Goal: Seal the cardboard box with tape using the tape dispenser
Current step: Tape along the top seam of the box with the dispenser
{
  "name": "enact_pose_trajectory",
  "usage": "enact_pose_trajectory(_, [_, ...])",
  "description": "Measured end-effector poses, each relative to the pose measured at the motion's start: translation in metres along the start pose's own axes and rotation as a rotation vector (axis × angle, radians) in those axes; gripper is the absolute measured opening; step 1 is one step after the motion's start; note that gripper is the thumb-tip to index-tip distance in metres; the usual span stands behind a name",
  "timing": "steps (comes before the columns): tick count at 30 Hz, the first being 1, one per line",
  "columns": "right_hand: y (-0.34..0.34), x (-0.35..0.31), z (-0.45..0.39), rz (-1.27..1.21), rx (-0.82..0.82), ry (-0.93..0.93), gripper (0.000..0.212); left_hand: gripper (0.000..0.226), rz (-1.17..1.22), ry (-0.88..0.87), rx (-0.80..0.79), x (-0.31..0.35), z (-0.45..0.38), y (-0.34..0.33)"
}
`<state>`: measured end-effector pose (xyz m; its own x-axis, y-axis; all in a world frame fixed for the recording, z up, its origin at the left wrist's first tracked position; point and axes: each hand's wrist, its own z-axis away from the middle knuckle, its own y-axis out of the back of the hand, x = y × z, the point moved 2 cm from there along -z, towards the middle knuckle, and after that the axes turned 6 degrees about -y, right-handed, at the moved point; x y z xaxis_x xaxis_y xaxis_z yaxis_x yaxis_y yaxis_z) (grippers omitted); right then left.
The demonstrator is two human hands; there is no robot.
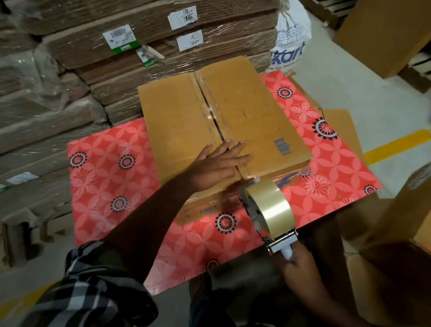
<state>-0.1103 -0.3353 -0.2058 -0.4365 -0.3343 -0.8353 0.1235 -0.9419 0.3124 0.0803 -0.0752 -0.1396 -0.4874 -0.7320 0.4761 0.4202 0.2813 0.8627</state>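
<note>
Stacks of shrink-wrapped flat cardboard [139, 36] stood behind the work area, with further cartons at the right edge of view. In front of them lay a red floral-patterned work surface [107, 176], and on it, toward its far side, sat the cardboard box [176, 119] with both top flaps folded down.

A strip of clear tape [212, 109] already ran along the centre seam from the far edge toward the near edge. It appeared wrinkled near the far end; whether it was fully bonded there could not be judged.

The left hand [217, 163] rested flat on the box top at the near end of the seam, fingers [234, 150] extended and spread, pressing rather than gripping.

The tape dispenser [269, 211], carrying a full-looking roll, was at the near top edge of the box, just below the seam end. The right hand [297, 264] was closed around its handle.

Assessment: the step in hand appeared to be carrying the strip over the near edge and down the front face. To do it well, the left palm should hold the flaps level and closed, the dispenser should stay aligned with the seam and under tension, and the tape should lap well down the front before cutting, then be rubbed flat.
</note>
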Motion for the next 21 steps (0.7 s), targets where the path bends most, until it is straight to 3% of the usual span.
enact_pose_trajectory(2, [0.001, 0.009, -0.002, 0.010, -0.026, -0.026, 0.014, 0.051, 0.073, 0.086, 0.050, 0.000, -0.005, -0.001])
enact_pose_trajectory(6, [-0.003, 0.012, 0.002, -0.026, -0.081, -0.032, 0.024, 0.068, -0.093, 0.198, 0.146, 0.012, -0.011, -0.013])
enact_pose_trajectory(14, [-0.008, 0.011, 0.010, -0.076, -0.065, 0.030, 0.044, 0.076, -0.265, 0.185, 0.219, 0.014, -0.012, -0.021])
enact_pose_trajectory(21, [-0.008, 0.008, 0.018, 0.042, 0.003, 0.010, 0.020, 0.089, -0.299, 0.168, 0.220, 0.016, -0.011, -0.020])
